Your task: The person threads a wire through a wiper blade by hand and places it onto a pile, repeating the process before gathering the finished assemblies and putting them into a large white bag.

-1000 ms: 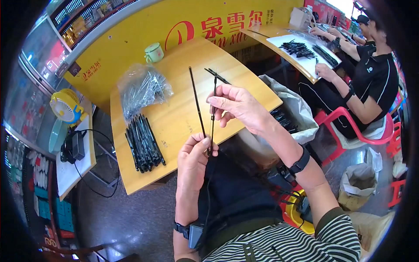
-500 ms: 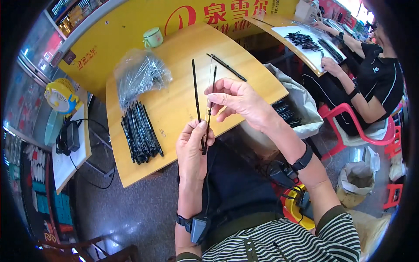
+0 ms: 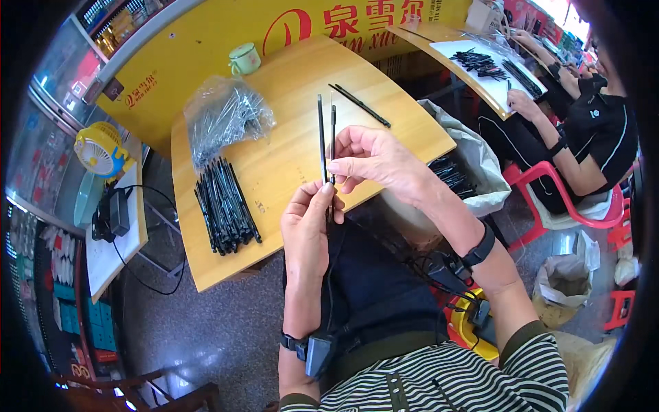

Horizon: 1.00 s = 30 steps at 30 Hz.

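In front of my chest, above the table's near edge, my left hand [image 3: 307, 214] pinches the lower ends of two thin black rods between thumb and fingers. The longer rod [image 3: 321, 130] stands upright on the left. Beside it, nearly parallel, rises the shorter slender rod [image 3: 333, 127], which my right hand [image 3: 377, 163] grips partway up between thumb and fingertips. A very thin pale strand shows faintly by its top. On the table lie a bundle of similar black rods [image 3: 225, 209] to the left and a couple of loose rods [image 3: 360, 106] farther right.
The wooden table [image 3: 288, 75] carries a clear plastic bag [image 3: 226, 123] of thin pieces and a pale green mug [image 3: 244, 60]. A white sack [image 3: 484, 185] with black rods stands against its right side. A co-worker [image 3: 594, 137] sits at another table, right.
The two rods have come closer together and stand more nearly parallel. My right hand has lowered slightly toward my left. The thin strand between the rods shows less now.
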### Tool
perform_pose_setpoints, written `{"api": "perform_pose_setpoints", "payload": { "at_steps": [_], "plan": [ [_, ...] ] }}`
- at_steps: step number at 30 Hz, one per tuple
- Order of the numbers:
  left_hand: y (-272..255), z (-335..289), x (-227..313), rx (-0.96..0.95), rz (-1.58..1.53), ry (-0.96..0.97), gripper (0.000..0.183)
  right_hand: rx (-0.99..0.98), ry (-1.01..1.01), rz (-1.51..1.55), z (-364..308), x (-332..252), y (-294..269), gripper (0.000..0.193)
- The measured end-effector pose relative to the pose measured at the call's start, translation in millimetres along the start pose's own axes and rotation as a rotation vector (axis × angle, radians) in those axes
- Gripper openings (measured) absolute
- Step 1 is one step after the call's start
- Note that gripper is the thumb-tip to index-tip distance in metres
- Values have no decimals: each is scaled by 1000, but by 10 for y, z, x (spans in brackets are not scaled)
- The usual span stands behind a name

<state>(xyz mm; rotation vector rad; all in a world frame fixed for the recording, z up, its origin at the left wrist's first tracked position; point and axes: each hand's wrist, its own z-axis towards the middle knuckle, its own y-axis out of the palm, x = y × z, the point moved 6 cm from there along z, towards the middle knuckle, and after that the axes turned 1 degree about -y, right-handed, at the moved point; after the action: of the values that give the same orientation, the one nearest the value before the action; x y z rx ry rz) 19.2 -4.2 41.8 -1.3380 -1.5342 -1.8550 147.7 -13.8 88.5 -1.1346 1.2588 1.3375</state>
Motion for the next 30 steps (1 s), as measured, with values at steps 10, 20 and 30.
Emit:
{"api": "perform_pose_setpoints", "payload": {
  "at_steps": [10, 20, 30],
  "plan": [
    [-89, 56, -70, 30, 15, 67, 9, -5, -3, -40, 40, 114, 81, 15],
    [-268, 175, -94, 87, 171, 118, 13, 90, 22, -78, 317, 371, 52, 10],
    [-708, 183, 762, 471, 1038, 419, 13, 231, -65, -615, 467, 258, -486, 27]
  ]
}}
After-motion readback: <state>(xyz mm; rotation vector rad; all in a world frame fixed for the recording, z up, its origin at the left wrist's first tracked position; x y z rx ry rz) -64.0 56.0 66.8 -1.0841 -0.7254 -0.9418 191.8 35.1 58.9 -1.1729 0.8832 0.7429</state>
